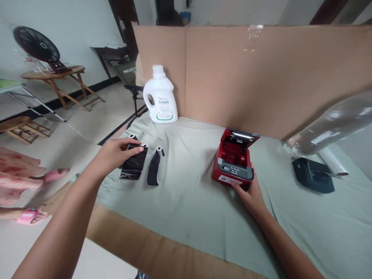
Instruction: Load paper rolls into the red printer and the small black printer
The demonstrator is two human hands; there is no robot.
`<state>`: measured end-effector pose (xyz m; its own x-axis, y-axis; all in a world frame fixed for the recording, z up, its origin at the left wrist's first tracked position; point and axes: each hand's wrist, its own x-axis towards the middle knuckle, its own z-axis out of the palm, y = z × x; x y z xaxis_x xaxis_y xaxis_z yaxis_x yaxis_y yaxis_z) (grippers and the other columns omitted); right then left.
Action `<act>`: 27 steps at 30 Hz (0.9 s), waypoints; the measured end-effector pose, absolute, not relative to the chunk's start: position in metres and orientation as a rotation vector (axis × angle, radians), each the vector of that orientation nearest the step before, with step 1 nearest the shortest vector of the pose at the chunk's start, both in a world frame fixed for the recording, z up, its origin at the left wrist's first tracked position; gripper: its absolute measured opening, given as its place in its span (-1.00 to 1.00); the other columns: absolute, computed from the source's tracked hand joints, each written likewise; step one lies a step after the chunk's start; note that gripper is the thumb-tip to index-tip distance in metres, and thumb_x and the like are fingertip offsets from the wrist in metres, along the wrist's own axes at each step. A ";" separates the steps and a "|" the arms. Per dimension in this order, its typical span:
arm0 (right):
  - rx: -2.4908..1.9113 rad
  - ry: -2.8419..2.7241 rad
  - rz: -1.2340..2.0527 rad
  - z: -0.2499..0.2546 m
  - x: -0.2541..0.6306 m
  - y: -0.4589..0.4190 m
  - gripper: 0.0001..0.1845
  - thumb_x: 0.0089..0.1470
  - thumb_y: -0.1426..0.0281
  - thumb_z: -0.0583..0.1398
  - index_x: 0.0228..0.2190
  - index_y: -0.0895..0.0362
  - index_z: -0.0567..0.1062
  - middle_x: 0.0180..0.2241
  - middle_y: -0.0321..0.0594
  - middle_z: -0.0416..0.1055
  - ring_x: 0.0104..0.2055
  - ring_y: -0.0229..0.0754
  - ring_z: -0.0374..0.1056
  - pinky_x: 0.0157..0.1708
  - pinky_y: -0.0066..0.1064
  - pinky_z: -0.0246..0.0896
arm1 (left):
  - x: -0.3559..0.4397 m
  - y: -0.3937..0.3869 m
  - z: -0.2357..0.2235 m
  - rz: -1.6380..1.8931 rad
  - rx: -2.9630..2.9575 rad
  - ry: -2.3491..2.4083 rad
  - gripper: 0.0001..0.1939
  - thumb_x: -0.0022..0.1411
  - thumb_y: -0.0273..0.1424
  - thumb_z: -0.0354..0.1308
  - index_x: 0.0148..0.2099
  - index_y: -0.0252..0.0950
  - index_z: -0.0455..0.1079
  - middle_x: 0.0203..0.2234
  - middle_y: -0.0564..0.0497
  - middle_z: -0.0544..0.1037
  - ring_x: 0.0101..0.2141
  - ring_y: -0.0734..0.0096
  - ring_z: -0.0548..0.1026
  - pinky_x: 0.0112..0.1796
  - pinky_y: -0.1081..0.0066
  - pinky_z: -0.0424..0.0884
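A small red receipt printer [232,166] stands on the cloth with its lid [240,136] raised, showing an inner bay with no roll visible. My right hand [247,192] grips its front right corner, thumb on the front label and the other fingers partly hidden behind the side. To the left, my left hand [123,153] reaches over black-wrapped paper rolls, its thumb and a finger closed at the white end of one paper roll [144,146]. Another white roll end [132,136] shows just behind my fingers. Beside them lies a separate paper roll [159,151] with a black strip [153,170] trailing from it.
A white detergent bottle [161,99] stands at the back left against a cardboard panel [247,77]. On the right are a dark tray [312,176] with scissors, a white tube [334,161] and clear plastic wrap [334,124]. A wooden edge [162,252] borders the front; a person's feet show at left.
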<state>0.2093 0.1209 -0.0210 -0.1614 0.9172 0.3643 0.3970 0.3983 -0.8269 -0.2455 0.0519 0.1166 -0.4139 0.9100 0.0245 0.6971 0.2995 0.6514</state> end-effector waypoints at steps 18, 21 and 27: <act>-1.193 -1.726 0.702 -0.027 0.211 0.122 0.00 0.07 0.11 0.37 0.39 0.03 0.07 0.35 0.03 0.16 0.36 0.19 0.14 0.34 0.15 0.04 | -0.235 0.095 0.030 0.725 1.939 2.449 -0.60 0.23 -0.25 0.20 0.04 -0.35 0.53 -0.06 -0.20 0.56 -0.13 0.09 0.57 -0.02 0.29 0.42; -1.202 -1.715 0.704 -0.029 0.212 0.122 0.02 0.07 0.11 0.37 0.40 0.03 0.05 0.37 0.03 0.12 0.39 0.20 0.09 0.37 0.17 -0.04 | -0.235 0.092 0.019 0.681 1.912 2.492 -0.60 0.23 -0.26 0.18 0.05 -0.34 0.55 -0.03 -0.19 0.51 -0.18 0.14 0.57 -0.06 0.30 0.44; -1.190 -1.744 0.678 -0.031 0.213 0.123 0.01 0.08 0.12 0.36 0.40 0.03 0.05 0.39 0.02 0.10 0.40 0.20 0.08 0.37 0.19 -0.06 | -0.227 0.080 0.011 0.482 1.934 2.617 -0.60 0.34 -0.24 0.06 0.11 -0.22 0.54 0.00 -0.16 0.49 -0.05 0.06 0.49 -0.20 0.30 0.42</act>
